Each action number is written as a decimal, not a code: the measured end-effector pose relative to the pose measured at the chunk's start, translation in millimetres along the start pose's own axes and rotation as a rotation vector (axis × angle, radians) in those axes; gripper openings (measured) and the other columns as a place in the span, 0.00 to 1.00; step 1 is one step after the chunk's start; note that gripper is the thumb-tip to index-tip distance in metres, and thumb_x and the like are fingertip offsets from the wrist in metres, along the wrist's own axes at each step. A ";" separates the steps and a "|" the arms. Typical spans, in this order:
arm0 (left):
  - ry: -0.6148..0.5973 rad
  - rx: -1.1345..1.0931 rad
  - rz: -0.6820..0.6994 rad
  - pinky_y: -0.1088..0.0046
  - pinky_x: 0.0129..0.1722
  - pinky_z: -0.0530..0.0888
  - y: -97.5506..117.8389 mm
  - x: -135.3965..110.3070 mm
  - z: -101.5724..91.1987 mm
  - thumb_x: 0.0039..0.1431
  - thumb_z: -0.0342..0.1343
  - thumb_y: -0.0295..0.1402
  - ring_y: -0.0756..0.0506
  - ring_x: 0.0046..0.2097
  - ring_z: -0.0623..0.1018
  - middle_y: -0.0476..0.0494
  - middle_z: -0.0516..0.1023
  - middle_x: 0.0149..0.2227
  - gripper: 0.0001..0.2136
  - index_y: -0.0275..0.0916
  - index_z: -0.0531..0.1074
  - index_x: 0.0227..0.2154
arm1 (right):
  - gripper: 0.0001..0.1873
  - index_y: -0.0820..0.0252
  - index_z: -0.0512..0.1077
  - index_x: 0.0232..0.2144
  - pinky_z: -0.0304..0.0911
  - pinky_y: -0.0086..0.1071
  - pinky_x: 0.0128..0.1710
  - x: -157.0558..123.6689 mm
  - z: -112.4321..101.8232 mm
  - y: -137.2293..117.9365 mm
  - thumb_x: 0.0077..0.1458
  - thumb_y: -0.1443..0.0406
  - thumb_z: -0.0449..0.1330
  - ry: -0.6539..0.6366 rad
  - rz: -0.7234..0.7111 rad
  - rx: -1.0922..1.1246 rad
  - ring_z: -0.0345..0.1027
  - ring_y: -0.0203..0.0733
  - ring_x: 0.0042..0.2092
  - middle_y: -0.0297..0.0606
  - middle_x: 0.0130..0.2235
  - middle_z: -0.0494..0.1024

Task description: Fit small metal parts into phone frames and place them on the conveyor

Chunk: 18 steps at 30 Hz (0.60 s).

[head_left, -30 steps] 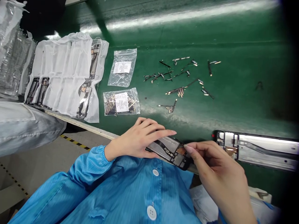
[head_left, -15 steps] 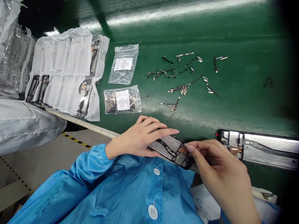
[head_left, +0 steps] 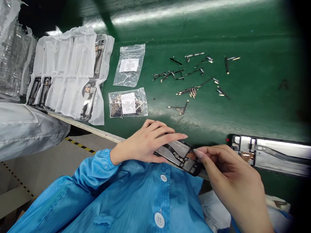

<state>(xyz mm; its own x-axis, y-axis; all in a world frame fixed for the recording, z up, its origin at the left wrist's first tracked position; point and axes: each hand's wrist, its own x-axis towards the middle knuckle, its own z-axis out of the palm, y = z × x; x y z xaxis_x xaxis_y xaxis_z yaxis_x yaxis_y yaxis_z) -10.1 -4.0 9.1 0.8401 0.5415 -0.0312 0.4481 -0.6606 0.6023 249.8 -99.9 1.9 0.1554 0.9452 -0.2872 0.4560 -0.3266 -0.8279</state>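
An opened phone chassis [head_left: 181,154] lies tilted at the bench's near edge, its metal plate, black ribbon and end circuitry facing up. My left hand [head_left: 148,142] grips it across the far-left part, thumb along the near side and fingers over the other. At the chassis's right end, my right hand [head_left: 228,171] is closed, thumb and index fingertip pinched by the copper-coloured patch. Whatever sits between those fingertips is hidden. Right of that hand lies a second phone chassis [head_left: 279,153] with a grey ribbon down its plate.
Loose small flex cables [head_left: 191,91] are scattered on the green bench [head_left: 257,106]. Left of them lie a bag filled with small parts [head_left: 141,106] and a labelled clear bag [head_left: 132,79]. Farther left is a wrapped tray of phone chassis [head_left: 68,64]; a person's grey sleeve [head_left: 29,129] is beside it.
Both hands keep nearly the same pose on the phone chassis. The view has shifted slightly, so the bench items appear a little displaced.
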 end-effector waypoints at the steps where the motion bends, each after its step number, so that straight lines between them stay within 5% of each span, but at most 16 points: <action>1: 0.001 -0.001 0.000 0.54 0.61 0.65 -0.1 0.0 0.1 0.69 0.61 0.52 0.34 0.63 0.70 0.35 0.75 0.64 0.38 0.42 0.59 0.75 | 0.17 0.50 0.80 0.38 0.69 0.33 0.31 0.2 0.1 -0.3 0.68 0.47 0.63 0.003 -0.008 -0.006 0.75 0.39 0.36 0.33 0.40 0.80; 18: 0.018 0.010 0.016 0.55 0.60 0.64 0.2 1.2 -0.8 0.70 0.61 0.51 0.35 0.61 0.72 0.35 0.77 0.63 0.36 0.41 0.60 0.73 | 0.13 0.52 0.79 0.36 0.69 0.30 0.30 2.2 4.6 -4.6 0.71 0.53 0.63 0.063 -0.177 -0.075 0.73 0.34 0.35 0.31 0.38 0.79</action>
<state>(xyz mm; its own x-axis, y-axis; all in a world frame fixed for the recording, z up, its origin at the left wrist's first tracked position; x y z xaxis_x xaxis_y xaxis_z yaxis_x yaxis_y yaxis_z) -9.3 -3.0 9.8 0.8419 0.5396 -0.0071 0.4376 -0.6749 0.5942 244.0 -96.3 2.9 0.1209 0.9868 -0.1080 0.5444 -0.1569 -0.8240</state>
